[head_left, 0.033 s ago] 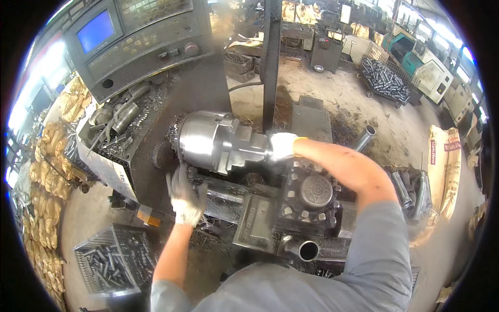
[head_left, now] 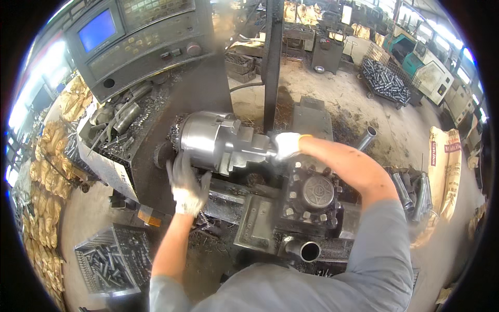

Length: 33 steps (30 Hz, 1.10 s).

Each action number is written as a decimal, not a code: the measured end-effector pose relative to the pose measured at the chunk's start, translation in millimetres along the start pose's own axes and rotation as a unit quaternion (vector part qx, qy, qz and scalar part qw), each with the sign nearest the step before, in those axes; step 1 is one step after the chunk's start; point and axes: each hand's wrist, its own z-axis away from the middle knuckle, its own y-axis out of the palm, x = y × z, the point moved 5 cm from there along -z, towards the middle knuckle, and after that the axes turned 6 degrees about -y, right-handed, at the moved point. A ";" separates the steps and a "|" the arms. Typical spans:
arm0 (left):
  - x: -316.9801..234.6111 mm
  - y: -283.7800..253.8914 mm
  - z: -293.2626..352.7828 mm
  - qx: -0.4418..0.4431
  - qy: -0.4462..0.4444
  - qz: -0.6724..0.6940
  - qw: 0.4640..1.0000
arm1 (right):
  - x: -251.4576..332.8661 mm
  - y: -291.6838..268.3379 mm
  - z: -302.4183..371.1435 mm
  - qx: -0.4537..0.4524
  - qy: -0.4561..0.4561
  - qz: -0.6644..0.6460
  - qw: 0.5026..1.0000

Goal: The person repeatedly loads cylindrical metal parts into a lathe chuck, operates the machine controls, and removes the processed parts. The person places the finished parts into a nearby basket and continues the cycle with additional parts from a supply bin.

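Observation:
A shiny lathe chuck [head_left: 200,139] with stepped jaws [head_left: 247,145] is mounted at the middle of the machine. My left hand [head_left: 187,187], in a white glove darkened at the fingers, is at the chuck's near lower edge, its fingers stretched and thumb apart. At the outer end of the jaws is my right hand [head_left: 287,145], also gloved, with its fingers curled closed. What lies inside them is hidden. Just nearer than the right hand stands the bolted tool post [head_left: 312,195]. A short metal tube [head_left: 307,251] lies close to my body.
A control panel [head_left: 150,47] with a blue screen rises at the upper left. Below it is a tray of scrap and chips [head_left: 122,122]. A crate of small metal parts [head_left: 106,265] is at the lower left. Metal tubes [head_left: 413,192] and paper sacks [head_left: 444,166] stand on the right.
My left hand has shifted slightly upward along the chuck's near edge. My right hand stays at the jaws.

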 end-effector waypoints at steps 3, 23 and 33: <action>-27.8 20.0 -84.7 0.033 0.064 0.019 0.997 | -31.2 16.4 -1.4 0.152 0.076 -0.248 0.954; -26.9 48.3 -93.0 -0.029 0.099 -0.001 0.995 | 21.5 11.3 271.8 -0.703 0.141 -0.046 0.695; -91.9 -59.7 -17.2 0.240 0.171 0.523 0.800 | 243.7 68.7 256.5 -0.544 -0.026 -0.399 0.738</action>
